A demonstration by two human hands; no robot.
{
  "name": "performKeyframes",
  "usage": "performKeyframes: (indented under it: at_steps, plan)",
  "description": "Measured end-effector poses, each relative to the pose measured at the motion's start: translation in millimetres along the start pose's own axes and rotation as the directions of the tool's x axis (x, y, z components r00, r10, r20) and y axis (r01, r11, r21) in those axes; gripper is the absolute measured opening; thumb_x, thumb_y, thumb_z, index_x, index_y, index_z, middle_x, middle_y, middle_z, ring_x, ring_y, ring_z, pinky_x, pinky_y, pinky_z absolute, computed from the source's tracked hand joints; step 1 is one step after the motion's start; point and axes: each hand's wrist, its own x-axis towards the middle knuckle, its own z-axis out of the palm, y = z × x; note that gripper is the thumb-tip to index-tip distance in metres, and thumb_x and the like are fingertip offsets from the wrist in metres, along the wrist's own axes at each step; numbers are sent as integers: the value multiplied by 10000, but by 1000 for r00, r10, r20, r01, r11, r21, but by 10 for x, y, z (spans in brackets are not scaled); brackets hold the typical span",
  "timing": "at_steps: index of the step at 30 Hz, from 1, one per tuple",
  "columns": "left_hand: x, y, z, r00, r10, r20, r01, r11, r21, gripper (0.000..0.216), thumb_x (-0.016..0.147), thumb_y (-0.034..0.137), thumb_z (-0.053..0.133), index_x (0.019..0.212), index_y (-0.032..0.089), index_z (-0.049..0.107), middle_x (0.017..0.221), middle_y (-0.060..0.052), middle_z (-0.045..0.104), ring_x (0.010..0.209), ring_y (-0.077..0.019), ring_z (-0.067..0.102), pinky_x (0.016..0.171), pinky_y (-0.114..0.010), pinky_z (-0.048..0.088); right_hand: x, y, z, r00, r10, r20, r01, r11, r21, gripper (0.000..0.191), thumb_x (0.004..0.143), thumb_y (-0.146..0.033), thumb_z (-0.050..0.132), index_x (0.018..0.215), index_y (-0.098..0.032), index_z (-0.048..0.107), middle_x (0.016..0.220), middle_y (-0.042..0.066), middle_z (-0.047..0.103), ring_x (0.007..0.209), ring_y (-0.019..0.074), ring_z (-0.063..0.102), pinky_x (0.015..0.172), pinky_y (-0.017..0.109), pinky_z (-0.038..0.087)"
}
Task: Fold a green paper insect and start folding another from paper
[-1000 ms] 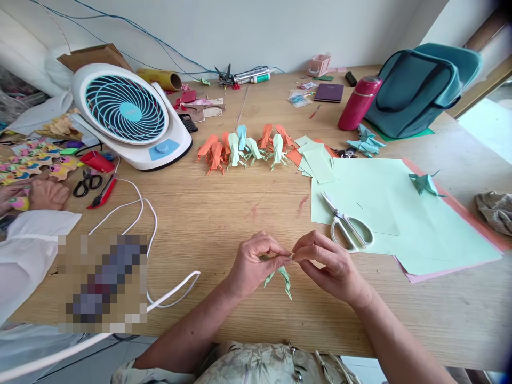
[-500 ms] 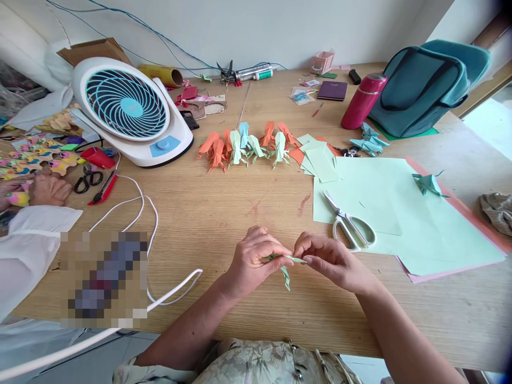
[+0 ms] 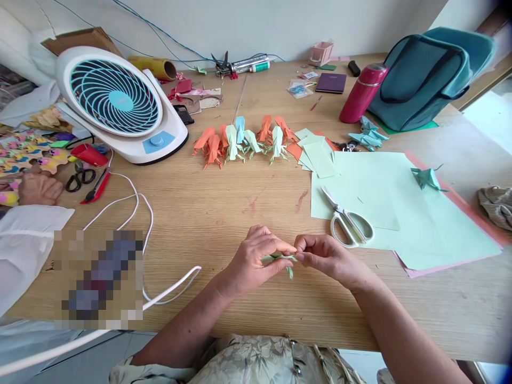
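On my feed, the mark on the fan's hub (image 3: 121,101) is too small to read. I see both forearms angling inward, wrists bent: the left hand (image 3: 259,261) pinches the folded green paper (image 3: 276,257) between thumb and fingers, the right hand (image 3: 330,262) nips its tip, nearly touching, nearer me than the white-handled scissors (image 3: 347,225).

Looks like thin matt paper, creased, in the folded piece (image 3: 290,272) and figures (image 3: 252,142), flat and smooth in the sheet (image 3: 404,213). Shows bright metal and slick plastic on the scissors (image 3: 339,209), smooth grained wood across the table (image 3: 200,202), glossy plastic over the fan (image 3: 122,101), metallic sheen on the flask (image 3: 362,96), matt cloth on the bag (image 3: 424,80), rough cloth in the rag (image 3: 496,205).
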Motion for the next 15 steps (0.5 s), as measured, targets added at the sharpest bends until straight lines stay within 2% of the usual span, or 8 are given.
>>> performKeyframes:
  at_steps: [4,8,12,15]
  plan:
    - [4,18,-3,993,-110,33,111,994,-26,159,827,115,732,933,227,692,782,34,706,770,-133,563,848,-306,411,6,6,11,998,55,9,-55,998,18,434,815,-579,695,813,-153,607,657,-44,422,608,104,296,564,277,192]
    - [7,36,-9,967,-232,110,239,969,-59,181,810,108,736,939,231,703,793,22,692,801,-134,587,862,-300,432,17,29,30,994,102,41,-104,994,43,455,793,-596,705,757,-156,596,651,-41,437,609,101,306,564,275,193]
    - [19,39,-13,920,-334,206,378,895,-237,153,815,140,729,951,201,693,848,-3,695,800,-122,629,771,-249,489,9,32,27,988,146,52,-150,986,78,457,770,-591,727,736,-166,562,649,-45,452,600,95,324,565,263,227]
    - [26,37,-15,900,-351,258,426,833,-354,122,814,153,723,928,178,687,868,-15,696,787,-116,643,718,-223,511,-2,16,24,986,157,60,-161,983,87,444,760,-574,741,739,-169,560,663,-37,483,614,100,376,580,258,279]
